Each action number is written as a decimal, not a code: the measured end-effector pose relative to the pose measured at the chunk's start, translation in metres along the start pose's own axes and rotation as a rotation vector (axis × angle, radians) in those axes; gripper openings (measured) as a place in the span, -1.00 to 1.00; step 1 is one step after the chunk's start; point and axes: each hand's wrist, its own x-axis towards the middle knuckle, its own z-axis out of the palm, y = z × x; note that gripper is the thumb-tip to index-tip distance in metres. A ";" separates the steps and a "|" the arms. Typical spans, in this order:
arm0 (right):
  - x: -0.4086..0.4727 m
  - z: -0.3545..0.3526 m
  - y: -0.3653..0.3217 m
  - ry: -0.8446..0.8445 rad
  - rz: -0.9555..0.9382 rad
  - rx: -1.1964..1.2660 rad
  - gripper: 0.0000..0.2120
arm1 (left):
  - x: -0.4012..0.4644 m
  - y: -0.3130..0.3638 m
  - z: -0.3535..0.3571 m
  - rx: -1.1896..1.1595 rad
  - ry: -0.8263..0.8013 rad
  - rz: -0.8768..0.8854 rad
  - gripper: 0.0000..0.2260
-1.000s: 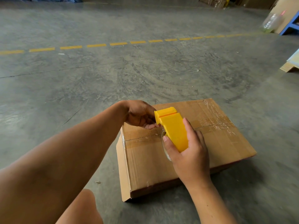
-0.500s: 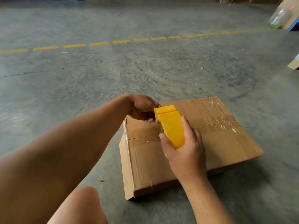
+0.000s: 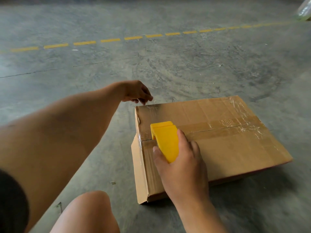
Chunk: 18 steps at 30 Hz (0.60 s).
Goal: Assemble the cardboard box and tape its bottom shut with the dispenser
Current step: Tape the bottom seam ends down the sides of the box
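Lifted off the flat brown cardboard box, my left hand hovers loosely curled, holding nothing, while my right hand grips the yellow plastic tape dispenser on its seam.

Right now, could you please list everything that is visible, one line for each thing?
box: one, brown cardboard, lying on the floor, flaps closed, old clear tape across its top.
dispenser: one, yellow, on the box near its left edge, at the seam.
floor: one, grey concrete, under everything.
dashed line: one, yellow, painted across the far floor.
plastic wrap: one, clear, top right corner, blurred.
left hand: one, above the floor beside the box's far left corner, fingers loosely curled, holding nothing visible.
right hand: one, grips the dispenser.
knee: one, bare, bottom centre.
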 end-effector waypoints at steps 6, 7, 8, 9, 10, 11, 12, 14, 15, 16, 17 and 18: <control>0.004 0.003 -0.002 -0.017 0.019 -0.012 -0.23 | 0.000 -0.011 0.006 0.025 0.071 0.046 -0.93; 0.004 0.003 -0.004 -0.027 0.019 -0.011 -0.23 | 0.000 -0.011 0.005 0.048 0.077 0.052 -0.92; 0.003 0.004 -0.005 -0.035 0.019 -0.013 -0.23 | -0.001 -0.012 0.005 0.063 0.083 0.054 -0.91; 0.004 0.004 -0.006 -0.041 0.019 -0.015 -0.23 | -0.001 -0.014 0.006 0.069 0.086 0.051 -0.89; 0.004 0.005 -0.006 -0.047 0.020 -0.017 -0.23 | 0.000 -0.016 0.007 0.066 0.091 0.047 -0.89; 0.005 0.005 -0.006 -0.051 0.021 -0.016 -0.23 | 0.001 -0.019 0.008 0.057 0.098 0.043 -0.90; 0.005 0.006 -0.005 -0.055 0.022 -0.015 -0.23 | 0.002 -0.021 0.009 0.042 0.107 0.041 -0.91; 0.007 0.006 -0.005 -0.059 0.024 -0.016 -0.23 | 0.005 -0.023 0.012 0.006 0.126 0.041 -0.95; 0.008 0.007 -0.004 -0.061 0.028 -0.016 -0.23 | 0.007 -0.023 0.013 -0.006 0.131 0.043 -0.95; 0.008 0.007 -0.004 -0.061 0.032 -0.016 -0.23 | 0.009 -0.024 0.014 -0.012 0.133 0.041 -0.94; 0.009 0.008 -0.004 -0.060 0.034 -0.016 -0.23 | 0.011 -0.025 0.016 -0.009 0.132 0.034 -0.95; 0.009 0.009 -0.004 -0.059 0.035 -0.018 -0.23 | 0.011 -0.025 0.017 0.000 0.129 0.023 -0.94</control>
